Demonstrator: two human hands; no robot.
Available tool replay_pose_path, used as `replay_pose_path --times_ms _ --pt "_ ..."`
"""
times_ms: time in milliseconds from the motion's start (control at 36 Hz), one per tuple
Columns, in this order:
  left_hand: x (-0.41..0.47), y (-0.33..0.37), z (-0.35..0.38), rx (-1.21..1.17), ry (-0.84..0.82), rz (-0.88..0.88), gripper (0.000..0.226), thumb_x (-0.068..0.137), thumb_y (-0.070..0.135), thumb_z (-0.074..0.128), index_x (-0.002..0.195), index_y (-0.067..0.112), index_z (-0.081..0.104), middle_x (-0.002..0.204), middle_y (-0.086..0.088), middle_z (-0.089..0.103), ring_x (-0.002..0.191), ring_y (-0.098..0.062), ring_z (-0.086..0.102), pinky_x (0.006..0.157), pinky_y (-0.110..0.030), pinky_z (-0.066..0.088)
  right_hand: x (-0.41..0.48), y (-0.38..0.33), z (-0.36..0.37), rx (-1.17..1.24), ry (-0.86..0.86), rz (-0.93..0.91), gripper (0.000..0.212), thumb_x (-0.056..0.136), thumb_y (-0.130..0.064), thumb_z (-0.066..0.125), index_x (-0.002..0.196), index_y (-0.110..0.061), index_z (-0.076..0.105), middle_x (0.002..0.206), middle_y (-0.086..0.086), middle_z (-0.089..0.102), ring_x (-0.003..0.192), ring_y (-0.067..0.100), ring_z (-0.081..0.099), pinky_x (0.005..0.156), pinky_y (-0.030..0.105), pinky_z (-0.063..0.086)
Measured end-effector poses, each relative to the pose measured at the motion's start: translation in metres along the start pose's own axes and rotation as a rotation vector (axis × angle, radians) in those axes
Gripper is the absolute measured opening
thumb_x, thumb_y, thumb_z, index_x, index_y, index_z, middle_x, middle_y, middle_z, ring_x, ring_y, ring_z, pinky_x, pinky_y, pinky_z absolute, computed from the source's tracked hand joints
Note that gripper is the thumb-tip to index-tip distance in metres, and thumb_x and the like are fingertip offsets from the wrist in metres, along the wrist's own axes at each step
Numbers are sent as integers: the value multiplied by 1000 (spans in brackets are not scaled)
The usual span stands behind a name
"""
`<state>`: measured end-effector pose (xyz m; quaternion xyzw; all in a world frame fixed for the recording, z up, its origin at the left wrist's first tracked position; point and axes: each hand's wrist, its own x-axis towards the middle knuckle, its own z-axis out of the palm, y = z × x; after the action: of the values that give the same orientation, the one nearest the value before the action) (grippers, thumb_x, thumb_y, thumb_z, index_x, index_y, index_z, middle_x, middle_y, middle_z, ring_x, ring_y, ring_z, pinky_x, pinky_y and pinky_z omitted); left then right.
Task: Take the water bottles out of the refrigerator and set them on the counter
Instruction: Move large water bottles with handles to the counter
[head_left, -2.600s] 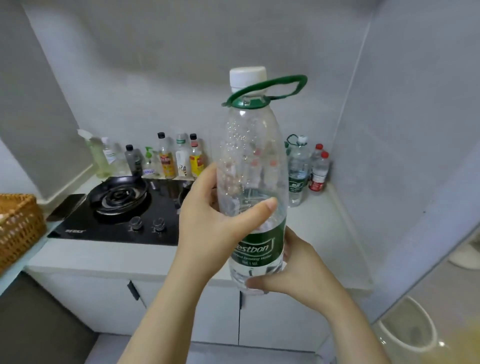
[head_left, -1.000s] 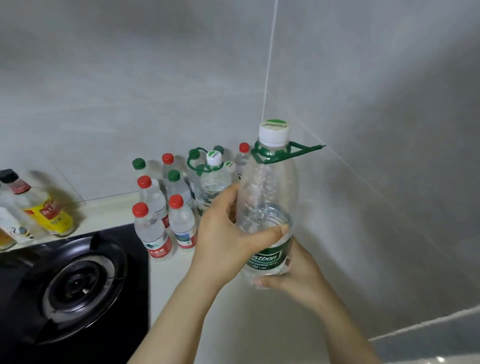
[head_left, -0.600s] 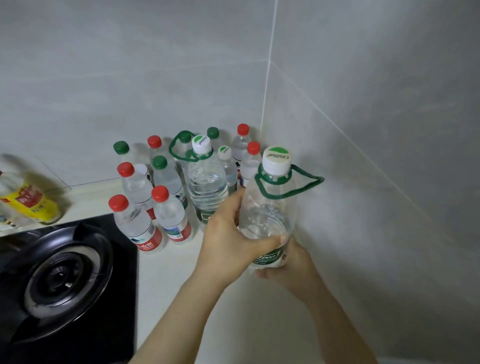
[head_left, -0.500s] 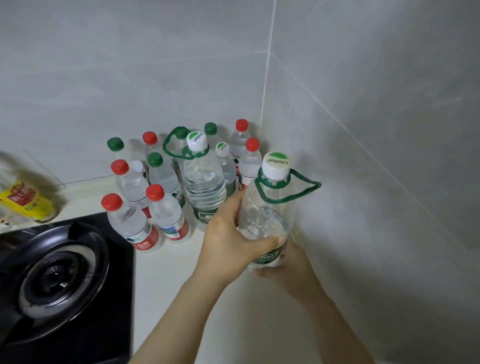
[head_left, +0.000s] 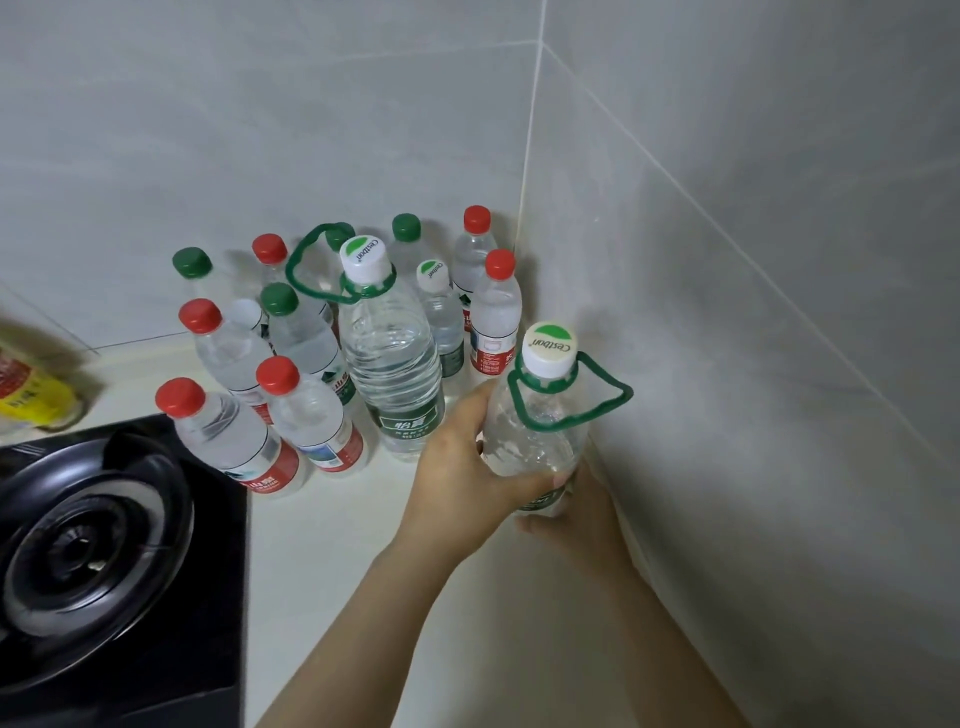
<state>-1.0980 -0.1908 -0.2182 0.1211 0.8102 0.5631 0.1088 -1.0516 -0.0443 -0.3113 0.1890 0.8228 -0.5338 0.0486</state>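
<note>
Left hand (head_left: 467, 467) and right hand (head_left: 579, 514) grasp one large water bottle (head_left: 535, 431), upright in the desk (head_left: 337, 545) corner.
The left hand's fingers and thumb curl round its clear body. The right hand curls low behind it, close to the side wall. Whether its base meets the desk is hidden. It has a white cap and a green carry loop. Thirteen standing bottles (head_left: 395, 364) of water cluster beside it: six red caps, four green, three white. A black burner (head_left: 88, 545) lies left.

A home kitchen — a black gas burner (head_left: 78, 551) set in a pale counter (head_left: 332, 561), grey-tiled walls (head_left: 311, 130) meeting in a corner.
</note>
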Motion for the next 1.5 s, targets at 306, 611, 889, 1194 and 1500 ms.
replay_pose_path --times_ms 306,611,889,1194,1500 --pt "8 3 2 111 -55 49 83 61 29 87 133 39 47 118 21 62 109 -1 57 94 -19 47 4 8 -5 -88 7 -37 64 71 -16 83 117 -39 46 99 -28 60 90 -13 56 79 16 49" --pt "6 -1 -3 159 -107 2 99 62 33 86 144 45 31 130 23 55 118 3 52 99 -22 45 -11 -1 -10 -109 37 -84 55 75 -32 78 123 -38 53 108 -21 64 104 3 63 88 31 54" --pt "-29 -40 -31 325 -42 -178 61 83 23 73 138 24 46 131 9 57 109 -3 54 93 -16 42 -22 -21 -23 -82 122 -95 65 72 -26 82 128 -34 50 110 -23 62 102 0 60 84 18 50" --pt "-60 -78 -41 368 -9 -291 49 86 23 69 132 24 52 121 12 60 101 -3 55 89 -15 40 -11 -29 -14 -67 125 -144 68 77 -17 77 135 -34 46 118 -21 62 110 5 60 90 34 56" --pt "-61 -103 -35 377 -27 -309 50 87 26 67 134 23 51 123 9 61 101 -3 54 89 -15 41 -3 -22 -9 -93 139 -113 80 49 -35 80 120 -33 43 115 -9 50 105 19 61 83 46 58"
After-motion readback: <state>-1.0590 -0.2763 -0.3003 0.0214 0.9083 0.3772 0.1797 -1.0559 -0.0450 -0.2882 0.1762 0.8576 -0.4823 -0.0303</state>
